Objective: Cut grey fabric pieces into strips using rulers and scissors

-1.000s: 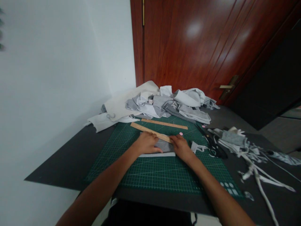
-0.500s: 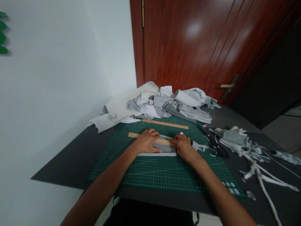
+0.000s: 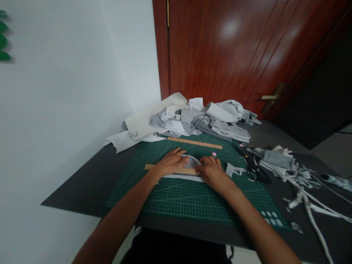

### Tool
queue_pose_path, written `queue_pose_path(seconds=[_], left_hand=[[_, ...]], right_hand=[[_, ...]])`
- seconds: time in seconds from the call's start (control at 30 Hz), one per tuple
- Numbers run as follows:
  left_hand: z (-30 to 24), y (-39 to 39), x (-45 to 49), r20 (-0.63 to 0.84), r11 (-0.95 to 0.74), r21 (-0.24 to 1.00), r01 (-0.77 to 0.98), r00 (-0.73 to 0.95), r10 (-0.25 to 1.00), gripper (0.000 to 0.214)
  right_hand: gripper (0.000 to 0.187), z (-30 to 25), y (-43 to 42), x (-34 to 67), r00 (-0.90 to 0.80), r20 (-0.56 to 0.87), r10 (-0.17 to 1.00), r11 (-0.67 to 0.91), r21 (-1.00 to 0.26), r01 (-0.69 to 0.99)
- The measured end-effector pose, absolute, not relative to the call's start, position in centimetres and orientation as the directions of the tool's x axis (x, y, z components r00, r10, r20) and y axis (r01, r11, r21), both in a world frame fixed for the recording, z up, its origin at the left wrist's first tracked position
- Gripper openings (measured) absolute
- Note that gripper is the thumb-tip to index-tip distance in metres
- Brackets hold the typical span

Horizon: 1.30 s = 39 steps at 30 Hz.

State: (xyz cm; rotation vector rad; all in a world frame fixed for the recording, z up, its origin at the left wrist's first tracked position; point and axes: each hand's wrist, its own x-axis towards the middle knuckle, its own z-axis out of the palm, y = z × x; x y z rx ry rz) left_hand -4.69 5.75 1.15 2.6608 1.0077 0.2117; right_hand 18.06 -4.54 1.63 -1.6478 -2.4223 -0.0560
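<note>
A strip of grey cloth (image 3: pixel 190 160) with a white border lies on the green cutting mat (image 3: pixel 189 201), with a wooden ruler (image 3: pixel 189 171) along it. My left hand (image 3: pixel 172 163) rests over the cloth and the ruler, fingers stretched out. At the cloth's right end, my right hand (image 3: pixel 213 171) has its fingers bent and closed at the far edge, beside the ruler's end. That far edge looks raised and curved between the hands. The fingertips of my right hand are partly hidden.
A second wooden ruler (image 3: pixel 194 143) lies farther back on the mat. Behind it is a heap of white and grey cloth (image 3: pixel 189 119). Black scissors (image 3: pixel 254 167), a pink disc (image 3: pixel 214 154) and cloth scraps (image 3: pixel 277 161) lie to the right. A wall and a wooden door (image 3: pixel 214 55) border the table.
The ruler has come nearer to me across the cloth and slightly left. The cloth's far edge has lifted and curved. My right fingers have bent in more at that edge.
</note>
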Motion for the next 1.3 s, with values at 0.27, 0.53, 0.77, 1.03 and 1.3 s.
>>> queue_pose_path(seconds=[0.27,0.53,0.77,1.03,1.3], left_hand=[[-0.4,6.0,-4.8,0.131,-0.78,0.169,0.603,0.77,0.624,0.065],[0.4,4.7,-4.1,0.136,-0.756,0.054,0.652,0.746,0.652,0.063],[-0.1,4.1,-3.5,0.163,-0.755,0.01,0.655,0.744,0.648,0.059],[0.4,3.9,-3.3,0.282,-0.806,0.011,0.592,0.771,0.57,0.041],[1.4,2.9,-2.7,0.256,-0.897,-0.026,0.441,0.87,0.421,0.016]], right_hand=[[0.014,3.0,-5.8,18.8,-0.499,0.101,0.861,0.502,-0.337,0.797],[0.03,-0.9,-1.3,22.0,-0.018,0.425,0.905,0.166,-0.315,0.934],[0.029,-3.8,1.9,25.5,0.157,0.413,0.897,-0.013,-0.332,0.943],[0.029,-4.7,4.5,27.8,0.201,0.44,0.875,0.01,-0.433,0.902],[0.019,-4.4,4.6,28.1,0.147,0.42,0.895,0.049,-0.421,0.906]])
